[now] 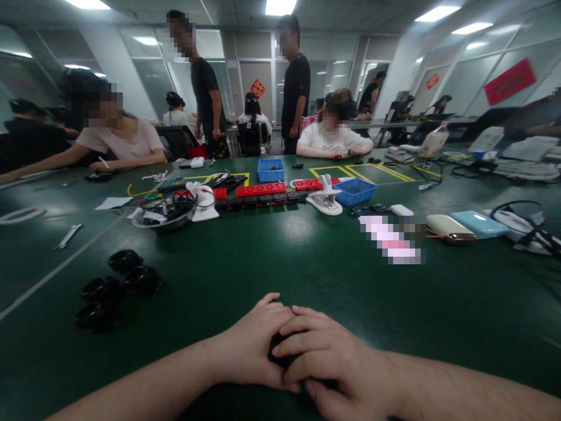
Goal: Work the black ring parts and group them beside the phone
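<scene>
While four black rings (116, 289) lay apart at the left of the green table (438, 304), with a metal bowl (164, 216) farther back, the left hand (248, 348) and the right hand (342, 368) met at the near edge. Their fingers (307, 328) were curled close around a black part (280, 354), mostly hidden between them. A blue basket (356, 190) stood well beyond, to the right.

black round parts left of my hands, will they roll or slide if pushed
Probably slide, not roll: the black round parts lie flat on the green table. They look low and wide, so tipping seems unlikely. Two seem to touch, so pushing one may nudge its neighbour.
</scene>
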Tool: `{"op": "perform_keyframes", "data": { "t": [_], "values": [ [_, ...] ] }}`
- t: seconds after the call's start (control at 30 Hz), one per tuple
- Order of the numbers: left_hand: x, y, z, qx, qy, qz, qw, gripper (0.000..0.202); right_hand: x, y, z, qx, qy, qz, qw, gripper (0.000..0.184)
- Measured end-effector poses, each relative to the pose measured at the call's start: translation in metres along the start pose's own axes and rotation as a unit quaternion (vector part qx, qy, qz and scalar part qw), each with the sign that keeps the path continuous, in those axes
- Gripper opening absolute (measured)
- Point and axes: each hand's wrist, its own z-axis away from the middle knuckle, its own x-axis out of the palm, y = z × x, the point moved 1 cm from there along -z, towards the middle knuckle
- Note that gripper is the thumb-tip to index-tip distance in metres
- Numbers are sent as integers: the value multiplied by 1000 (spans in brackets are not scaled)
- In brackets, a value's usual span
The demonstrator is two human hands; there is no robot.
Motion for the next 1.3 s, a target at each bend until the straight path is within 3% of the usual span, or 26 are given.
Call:
{"op": "perform_keyframes", "data": {
  "t": [0.13,0.27,0.43,0.53,0.83,0.93,1.07,1.3],
  "values": [
    [2,3,1,20,-4,-19,1000,65,0,-2,2,2,39,2,999,33],
    [6,10,2,-24,30,-43,998,68,4,1,6,47,97,12,994,42],
    [12,12,2,-69,76,-74,992,40,11,6,8,113,79,18,990,34],
    [10,10,0,-61,79,-75,992,38,12,6,8,124,78,25,989,22],
    [2,2,-2,-32,14,-6,999,38,3,3,1,21,74,-15,997,20],
    [0,-1,-3,-6,1,-4,1000,28,2,3,-1,-18,68,-38,997,21],
    [-1,-2,-3,6,-11,-19,1000,20,2,1,0,-16,61,-37,997,21],
    [-2,5,0,5,-14,-23,1000,36,3,1,1,-23,58,-24,998,24]
  ]
}}
